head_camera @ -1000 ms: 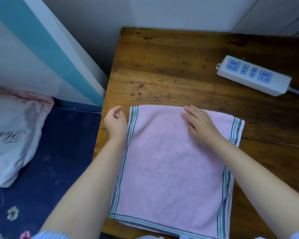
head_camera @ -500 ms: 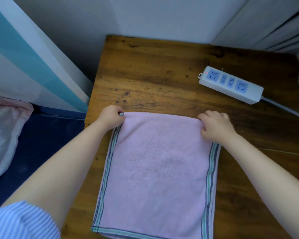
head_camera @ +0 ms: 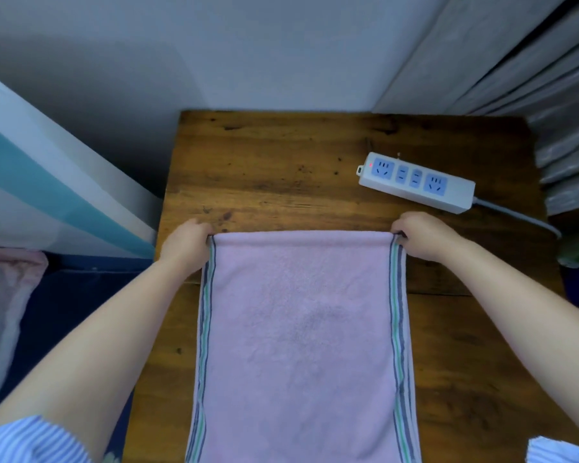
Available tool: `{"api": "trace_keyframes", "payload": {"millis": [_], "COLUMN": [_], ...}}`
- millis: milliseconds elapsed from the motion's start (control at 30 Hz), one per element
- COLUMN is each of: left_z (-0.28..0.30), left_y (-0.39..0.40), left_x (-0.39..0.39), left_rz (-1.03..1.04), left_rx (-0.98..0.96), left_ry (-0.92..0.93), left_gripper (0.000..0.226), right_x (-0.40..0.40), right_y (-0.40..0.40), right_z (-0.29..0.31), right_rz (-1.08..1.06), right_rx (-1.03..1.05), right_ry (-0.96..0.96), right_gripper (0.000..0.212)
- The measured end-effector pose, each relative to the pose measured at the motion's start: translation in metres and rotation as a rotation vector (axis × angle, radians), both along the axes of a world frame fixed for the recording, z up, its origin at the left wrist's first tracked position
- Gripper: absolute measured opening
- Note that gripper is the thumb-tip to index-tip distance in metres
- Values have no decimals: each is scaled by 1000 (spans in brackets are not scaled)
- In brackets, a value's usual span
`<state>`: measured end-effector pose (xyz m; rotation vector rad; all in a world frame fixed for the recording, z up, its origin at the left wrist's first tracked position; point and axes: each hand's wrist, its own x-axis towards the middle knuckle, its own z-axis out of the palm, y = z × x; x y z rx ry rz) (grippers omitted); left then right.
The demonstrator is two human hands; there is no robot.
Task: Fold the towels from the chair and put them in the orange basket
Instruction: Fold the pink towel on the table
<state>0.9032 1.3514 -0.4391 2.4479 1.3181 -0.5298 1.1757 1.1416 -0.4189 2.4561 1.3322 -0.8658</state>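
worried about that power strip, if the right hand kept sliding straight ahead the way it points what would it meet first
Probably the power strip. The right hand pinches the towel's far right corner with its knuckles aimed away, and only bare table lies between. It might slip past the strip's near edge.

Both forearms reach forward from the bottom corners, bare below striped short sleeves, and run roughly parallel. The left hand (head_camera: pixel 186 243) is knuckles-up, its fingers curled round the far left corner of the towel (head_camera: pixel 298 329). The right hand (head_camera: pixel 418 235) mirrors it, fingers curled and pinching the far right corner. The hands sit level with each other, well apart.
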Motion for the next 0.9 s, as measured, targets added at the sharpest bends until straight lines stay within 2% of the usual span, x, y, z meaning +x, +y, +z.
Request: {"api": "trace_keyframes", "payload": {"millis": [67, 133, 300, 367, 433, 500, 600, 700, 833, 900], "left_z": [-1, -2, -8, -11, -20, -32, -47, -47, -41, -42], "left_y": [-4, -9, -17, -32, -55, -80, -100, -106, -116, -131], "left_x": [4, 8, 7, 4, 2, -1, -13, -28, -46, -54], "left_rz": [-28, -42, -328, -390, -401, -305, -3, 59, 115, 111], "left_rx": [139, 174, 236, 219, 117, 15, -59, 21, 43, 41], "left_ry": [22, 13, -214, -236, -166, -161, -142, -135, -76, -82], "left_gripper": [23, 28, 38, 37, 47, 61, 76, 73, 62, 60], "right_x": [-7, -12, -29, -45, -74, -107, -132, -125, -109, -104], "right_y": [4, 5, -2, -8, -17, -29, -51, -77, -115, -132], "right_z": [0, 0, -1, -5, -15, -27, -53, -55, -51, -48], "right_rz": [-30, -58, 39, 86, 143, 170, 75, -36, 48, -16], "right_rx": [95, 152, 222, 226, 158, 115, 122, 174, 112, 148], "right_ry": [-101, -158, -132, -115, -65, -53, -15, -27, -18, 47], "right_gripper": [24, 30, 46, 48, 51, 65, 54, 58, 79, 80]}}
